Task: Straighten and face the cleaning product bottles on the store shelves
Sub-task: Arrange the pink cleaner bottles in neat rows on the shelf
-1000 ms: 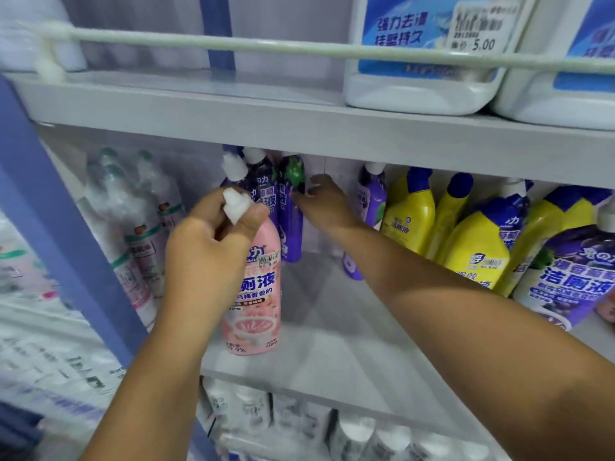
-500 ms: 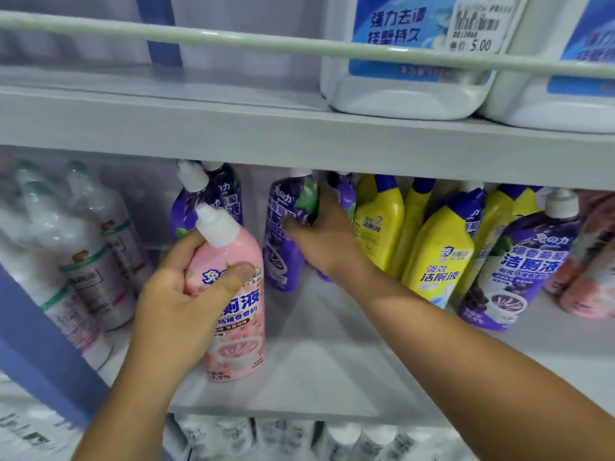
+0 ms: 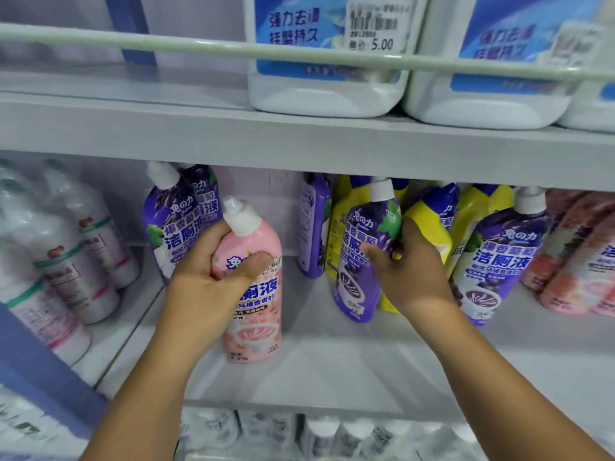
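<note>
My left hand [image 3: 213, 277] grips a pink toilet-cleaner bottle [image 3: 256, 304] with a white cap, standing near the front of the middle shelf [image 3: 332, 371]. My right hand [image 3: 412, 271] holds a purple bottle [image 3: 362, 257] by its upper body, label facing me, tilted in front of yellow bottles [image 3: 429, 224]. Two purple bottles [image 3: 176, 221] stand behind the pink one. Another purple bottle [image 3: 314, 224] stands side-on at the back. A further purple bottle [image 3: 496, 257] leans at the right.
Pink bottles [image 3: 579, 261] lean at the far right. White bottles with green bands [image 3: 70, 261] fill the left bay. Large white jugs [image 3: 326, 54] with a 5.00 price tag sit on the upper shelf behind a rail [image 3: 166, 48]. White bottles [image 3: 332, 434] stand below.
My right hand has pulled the purple bottle forward from the back and turned its label to the front. My left hand slid lower on the pink bottle's shoulder. The view shifted right.
</note>
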### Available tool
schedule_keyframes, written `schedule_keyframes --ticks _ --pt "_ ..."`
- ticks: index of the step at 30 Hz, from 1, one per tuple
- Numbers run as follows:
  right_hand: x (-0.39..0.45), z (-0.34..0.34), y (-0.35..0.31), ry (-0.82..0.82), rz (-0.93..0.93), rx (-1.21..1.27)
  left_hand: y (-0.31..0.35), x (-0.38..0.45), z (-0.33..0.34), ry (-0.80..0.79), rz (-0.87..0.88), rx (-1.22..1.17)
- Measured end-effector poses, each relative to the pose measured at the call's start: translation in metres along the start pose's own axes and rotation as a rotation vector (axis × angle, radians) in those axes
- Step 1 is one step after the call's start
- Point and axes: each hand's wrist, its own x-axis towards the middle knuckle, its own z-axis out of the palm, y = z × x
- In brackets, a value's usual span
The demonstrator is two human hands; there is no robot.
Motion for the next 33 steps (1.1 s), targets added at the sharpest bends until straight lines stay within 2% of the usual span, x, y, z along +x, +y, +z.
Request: schedule_keyframes --ticks 5,6,8,10,11,13,15,19,21,26,29,33 --pt "-0.006 -0.004 0.009 0.015 0.009 -0.155 -0.001 -0.002 0.006 -0.055 0.072 -0.079" --pt "-0.009 -0.006 0.011 0.041 0.013 -0.169 -0.002 -0.001 0.003 -0.001 0.122 -0.103" --pt "-0.021 -0.010 0.004 0.122 -0.013 -0.130 -0.007 0.005 -0.012 0.255 0.240 -0.104" --pt "-0.035 -0.011 -0.011 0.152 -0.094 0.026 -0.019 0.020 -0.030 0.496 0.306 -0.040" --pt "-0.040 -0.008 -0.021 0.111 -0.112 0.139 -0.026 0.030 -0.037 0.541 0.303 0.032" --pt "-0.035 0.002 -0.043 -0.059 -0.094 0.364 -0.033 0.051 -0.043 0.497 0.207 0.238" --pt "-0.015 0.018 -0.066 -0.218 -0.034 0.478 -0.037 0.065 -0.042 0.397 0.061 0.318" --pt "0.041 0.062 -0.101 -0.437 0.016 0.461 -0.042 0.068 -0.045 0.342 -0.056 0.322" --pt "0.061 0.085 -0.111 -0.526 -0.045 0.410 -0.045 0.066 -0.050 0.318 -0.076 0.328" --pt "0.090 0.149 -0.129 -0.637 -0.242 0.174 -0.044 0.047 -0.061 0.290 -0.058 0.244" --pt "0.126 0.206 -0.105 -0.694 -0.341 0.114 -0.044 0.035 -0.067 0.286 -0.059 0.191" --pt "0.107 0.193 -0.132 -0.623 -0.323 0.099 -0.041 0.026 -0.075 0.267 -0.076 0.159"
